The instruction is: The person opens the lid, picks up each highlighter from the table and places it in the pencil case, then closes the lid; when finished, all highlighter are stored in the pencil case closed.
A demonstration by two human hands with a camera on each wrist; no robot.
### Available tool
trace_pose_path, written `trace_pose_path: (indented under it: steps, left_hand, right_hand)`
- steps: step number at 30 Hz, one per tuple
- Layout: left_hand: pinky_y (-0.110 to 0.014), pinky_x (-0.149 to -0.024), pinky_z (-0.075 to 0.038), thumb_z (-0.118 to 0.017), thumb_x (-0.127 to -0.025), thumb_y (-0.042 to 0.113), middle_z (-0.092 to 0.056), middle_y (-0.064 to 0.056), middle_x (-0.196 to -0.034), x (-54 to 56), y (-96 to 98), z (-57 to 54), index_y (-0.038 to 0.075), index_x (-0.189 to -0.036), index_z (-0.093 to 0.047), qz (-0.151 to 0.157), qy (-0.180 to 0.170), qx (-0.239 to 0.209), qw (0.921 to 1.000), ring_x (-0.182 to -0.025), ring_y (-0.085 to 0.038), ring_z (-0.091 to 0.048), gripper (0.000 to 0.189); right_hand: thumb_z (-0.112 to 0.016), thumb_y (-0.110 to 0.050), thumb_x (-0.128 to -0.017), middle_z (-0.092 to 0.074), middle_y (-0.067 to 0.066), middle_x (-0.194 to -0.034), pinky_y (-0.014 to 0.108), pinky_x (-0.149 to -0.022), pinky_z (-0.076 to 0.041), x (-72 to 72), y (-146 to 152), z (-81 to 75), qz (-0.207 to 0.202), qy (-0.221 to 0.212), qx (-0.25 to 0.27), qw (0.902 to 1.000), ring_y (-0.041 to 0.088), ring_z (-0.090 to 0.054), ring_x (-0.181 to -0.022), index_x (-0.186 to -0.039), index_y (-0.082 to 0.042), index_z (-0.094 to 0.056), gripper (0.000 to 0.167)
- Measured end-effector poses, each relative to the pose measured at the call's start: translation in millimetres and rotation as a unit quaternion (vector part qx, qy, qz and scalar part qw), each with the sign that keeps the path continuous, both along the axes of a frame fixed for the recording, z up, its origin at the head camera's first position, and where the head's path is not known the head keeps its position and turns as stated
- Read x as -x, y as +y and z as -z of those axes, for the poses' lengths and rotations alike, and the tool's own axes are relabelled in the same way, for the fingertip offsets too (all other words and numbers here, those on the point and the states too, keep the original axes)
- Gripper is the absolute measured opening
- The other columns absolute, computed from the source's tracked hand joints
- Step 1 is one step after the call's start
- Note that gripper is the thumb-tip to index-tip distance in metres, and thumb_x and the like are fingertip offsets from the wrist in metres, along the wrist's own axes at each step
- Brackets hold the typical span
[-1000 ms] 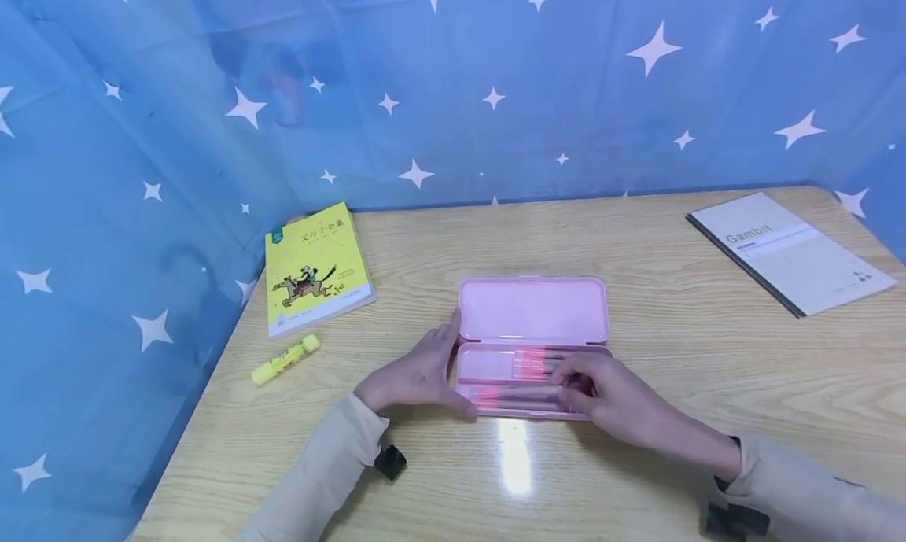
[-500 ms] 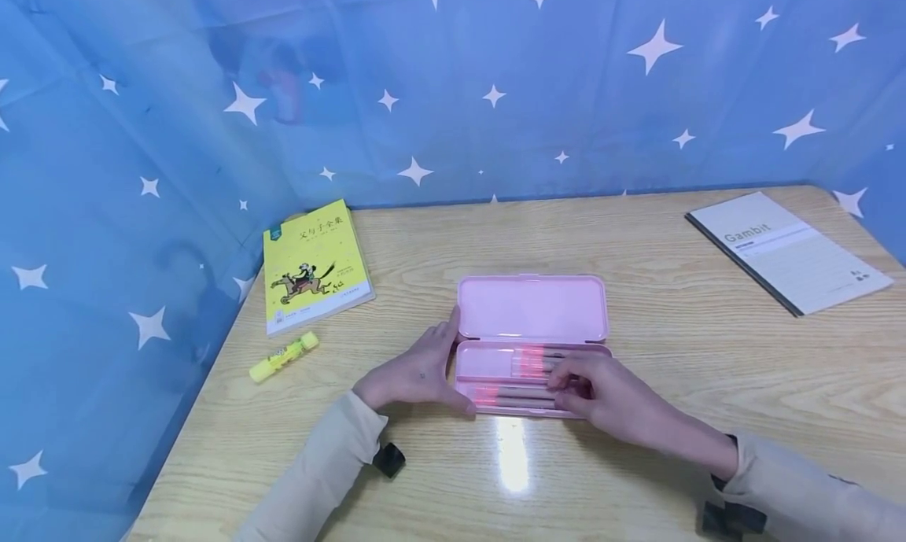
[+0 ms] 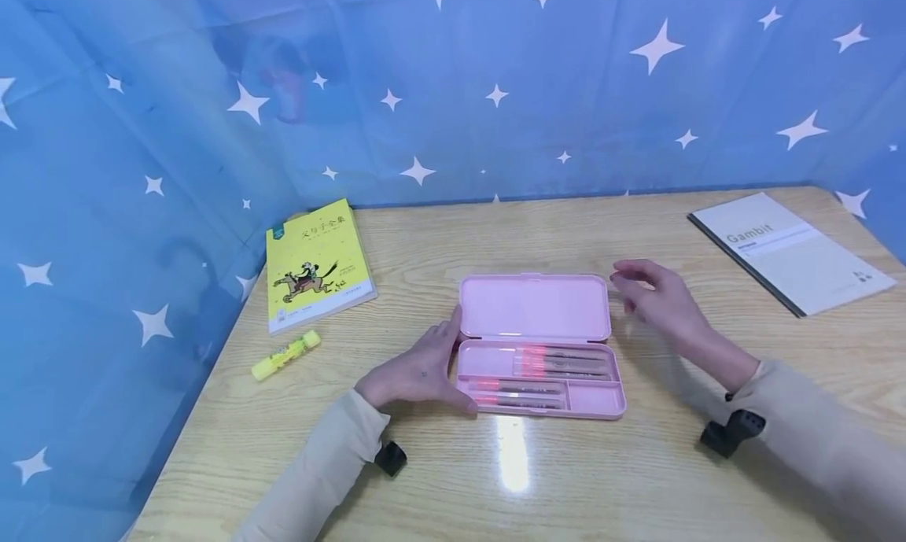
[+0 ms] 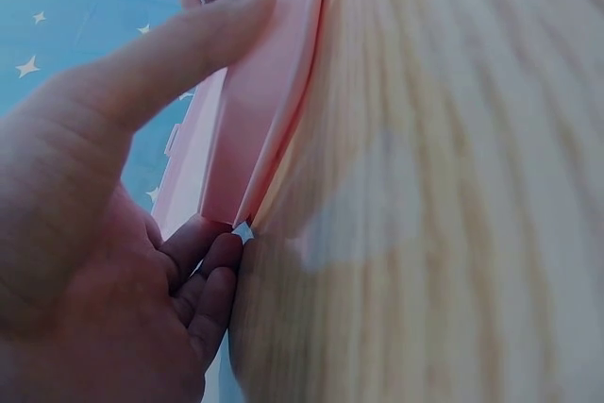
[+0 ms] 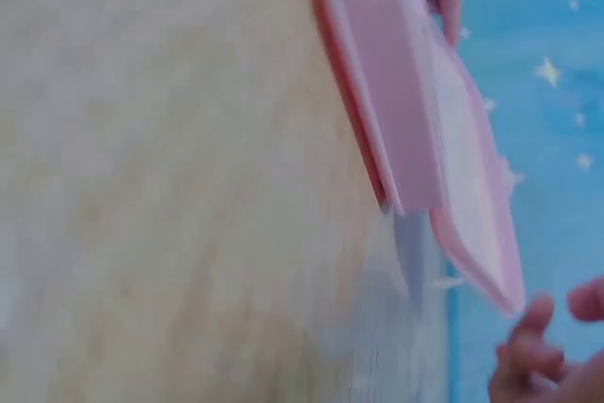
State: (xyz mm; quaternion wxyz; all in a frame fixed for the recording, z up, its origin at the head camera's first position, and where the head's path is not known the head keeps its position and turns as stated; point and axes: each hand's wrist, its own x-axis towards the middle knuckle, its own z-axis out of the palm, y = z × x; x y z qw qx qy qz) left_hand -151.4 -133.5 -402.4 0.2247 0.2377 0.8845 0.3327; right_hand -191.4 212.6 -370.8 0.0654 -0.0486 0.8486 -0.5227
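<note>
A pink pencil case (image 3: 596, 400) lies unfolded on the table, its lid (image 3: 534, 307) laid back toward the curtain. Pens with reddish ends (image 3: 562, 363) lie in its back compartment, and more clear pens (image 3: 520, 394) in the front one. My left hand (image 3: 418, 369) holds the case's left end, thumb at the front edge and fingers by the hinge side; the left wrist view shows that thumb (image 4: 189, 49) along the pink wall. Beside the lid's right edge is my right hand (image 3: 658, 298), fingers loosely bent and holding nothing. In the right wrist view its fingertips (image 5: 533, 327) are near the lid's corner.
A yellow book (image 3: 318, 267) lies at the back left, with a yellow glue stick (image 3: 286, 355) in front of it. To the back right is a grey notebook (image 3: 789, 251). A blue star-patterned curtain (image 3: 453, 86) hangs behind the wooden table (image 3: 609, 479).
My right hand has left the pens in the front compartment and moved back and right to the lid's right edge. My left hand stays on the case.
</note>
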Motion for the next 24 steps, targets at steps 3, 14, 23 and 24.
trace_pose_path:
  steps: [3,14,23,24]
  left_hand:
    - [-0.036,-0.111,-0.016,-0.088,-0.056,0.049,-0.018,-0.008,-0.154,0.5,0.0,0.9,0.009,-0.147,0.021,-0.005,-0.001,-0.013,0.9999,-0.136,-0.018,-0.017,0.148]
    - [-0.034,-0.108,-0.025,-0.091,-0.052,0.044,-0.034,-0.004,-0.142,0.1,1.7,2.3,0.011,-0.152,0.001,-0.007,0.006,-0.043,0.999,-0.127,-0.016,-0.03,0.139]
    - [-0.034,-0.104,-0.03,-0.089,-0.06,0.039,-0.035,-0.004,-0.136,1.8,-8.2,-1.0,0.013,-0.147,-0.015,0.019,-0.031,-0.056,0.9978,-0.123,-0.016,-0.034,0.117]
    - [-0.035,-0.104,-0.03,-0.088,-0.062,0.038,-0.034,-0.005,-0.137,2.9,-10.2,-1.3,0.013,-0.148,-0.014,0.023,-0.041,-0.064,0.9968,-0.125,-0.016,-0.033,0.115]
  right_hand:
    - [-0.046,-0.036,-0.1,-0.054,0.0,-0.109,0.023,-0.054,-0.043,6.8,5,-0.2,-0.019,-0.075,0.062,0.995,0.012,-0.053,-0.066,-0.139,0.001,-0.041,0.054]
    - [-0.048,-0.022,-0.101,-0.062,-0.003,-0.091,0.022,-0.067,-0.039,-28.9,10,-3.7,-0.058,0.047,0.112,0.9909,0.009,-0.051,-0.079,-0.107,-0.001,-0.067,0.029]
    - [-0.053,-0.006,-0.095,-0.05,0.011,-0.132,0.02,-0.091,-0.038,-60.9,19,10.1,-0.186,0.055,0.026,0.9807,0.007,-0.044,-0.119,-0.128,-0.004,-0.056,0.033]
    - [-0.055,-0.007,-0.093,-0.048,0.013,-0.134,0.02,-0.091,-0.039,-62.3,19,12.1,-0.194,0.051,0.018,0.9796,0.01,-0.044,-0.12,-0.131,-0.006,-0.053,0.038]
